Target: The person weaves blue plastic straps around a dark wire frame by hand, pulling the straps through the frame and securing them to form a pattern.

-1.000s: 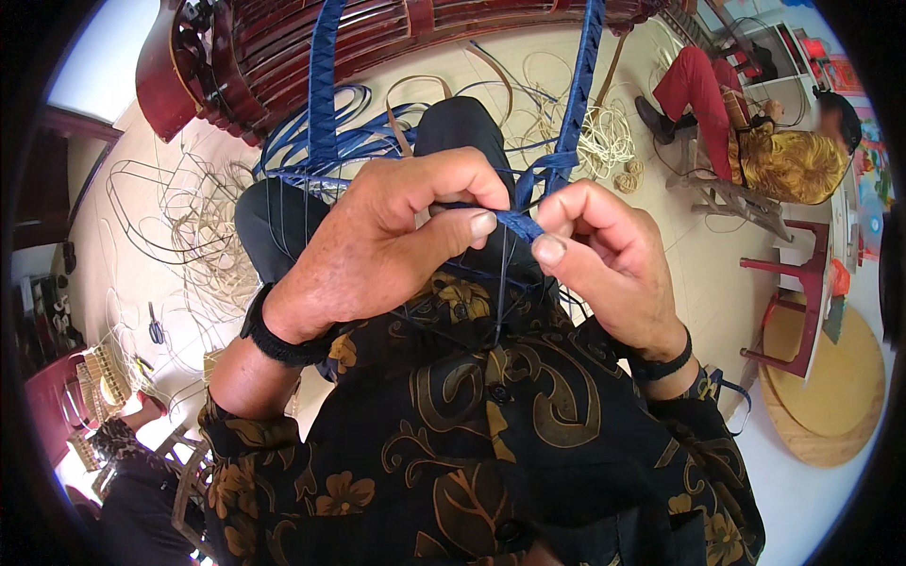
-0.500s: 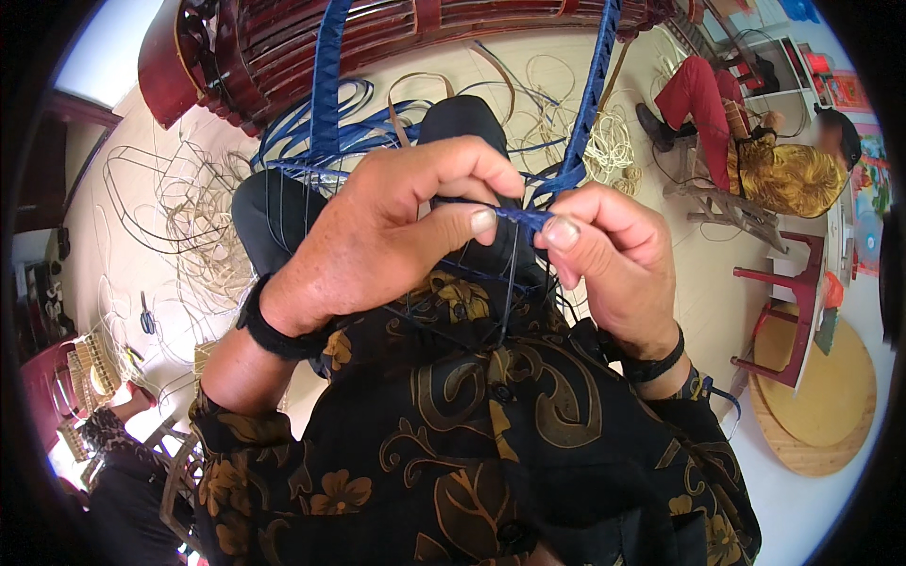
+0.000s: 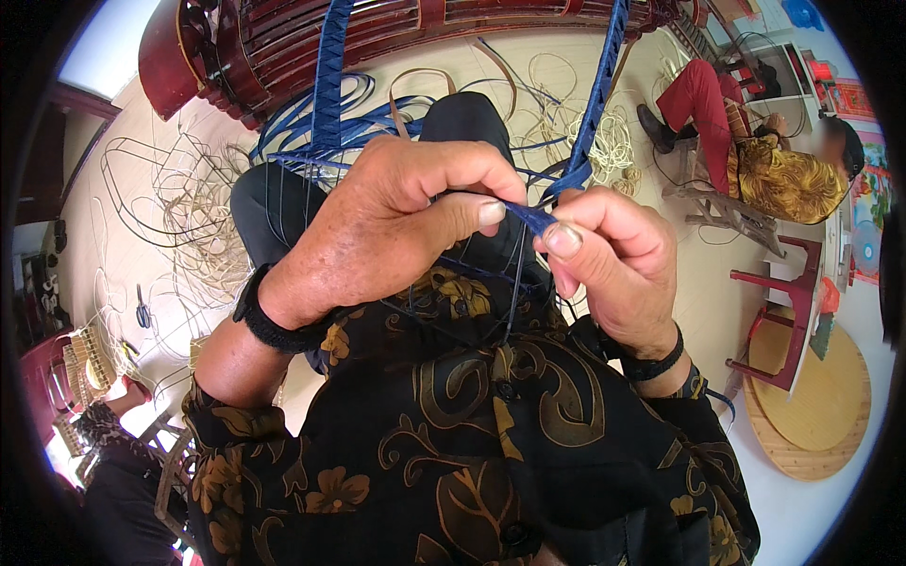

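Between my hands runs a narrow blue strip (image 3: pixel 531 219), stretched short and slanting down to the right. My left hand (image 3: pixel 396 217) is closed, thumb and forefinger pinching the strip's left end. The right end is pinched under the thumb of my right hand (image 3: pixel 618 250), also closed. Two blue wrapped bands, one on the left (image 3: pixel 327 90) and one on the right (image 3: pixel 595 99), rise away from the work above my lap. Thin dark cords (image 3: pixel 516 283) hang below the strip toward my shirt. My palms hide part of the work.
Loose blue strips (image 3: pixel 363 99) and tangled pale cords (image 3: pixel 203 203) lie on the floor by a dark red wooden bench (image 3: pixel 311 47). Scissors (image 3: pixel 143 308) lie at left. A seated person (image 3: pixel 783 179) is at right, near a red stool (image 3: pixel 788 302) and round boards (image 3: pixel 816 387). Another person (image 3: pixel 132 491) sits lower left.
More of the blue strip's flat face shows between my hands, where it looked narrower and twisted before. Both hands keep their pinch and have barely shifted.
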Demonstrator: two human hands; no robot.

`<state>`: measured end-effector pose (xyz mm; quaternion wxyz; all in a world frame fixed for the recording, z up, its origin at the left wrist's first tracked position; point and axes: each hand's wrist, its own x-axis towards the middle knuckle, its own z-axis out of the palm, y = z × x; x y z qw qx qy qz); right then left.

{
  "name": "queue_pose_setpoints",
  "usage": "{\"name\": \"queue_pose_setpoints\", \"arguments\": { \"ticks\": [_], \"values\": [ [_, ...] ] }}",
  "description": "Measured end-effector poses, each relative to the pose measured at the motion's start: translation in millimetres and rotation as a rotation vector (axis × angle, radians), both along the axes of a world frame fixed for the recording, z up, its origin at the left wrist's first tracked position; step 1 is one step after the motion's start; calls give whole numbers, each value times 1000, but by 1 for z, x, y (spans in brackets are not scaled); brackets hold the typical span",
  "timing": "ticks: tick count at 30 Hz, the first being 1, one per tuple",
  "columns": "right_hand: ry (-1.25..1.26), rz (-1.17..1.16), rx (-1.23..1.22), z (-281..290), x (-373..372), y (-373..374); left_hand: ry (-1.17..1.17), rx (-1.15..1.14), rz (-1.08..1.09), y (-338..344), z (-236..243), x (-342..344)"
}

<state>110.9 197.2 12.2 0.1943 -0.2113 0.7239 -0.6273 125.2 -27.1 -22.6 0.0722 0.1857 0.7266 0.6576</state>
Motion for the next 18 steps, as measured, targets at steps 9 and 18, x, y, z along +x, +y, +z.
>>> {"name": "queue_pose_setpoints", "arguments": {
  "ticks": [9, 18],
  "values": [
    [225, 66, 104, -12, 0, 10, -101, 21, -32, -3, 2, -3],
    [424, 65, 103, -21, 2, 8, -195, 138, -56, 3, 11, -4]
  ]
}}
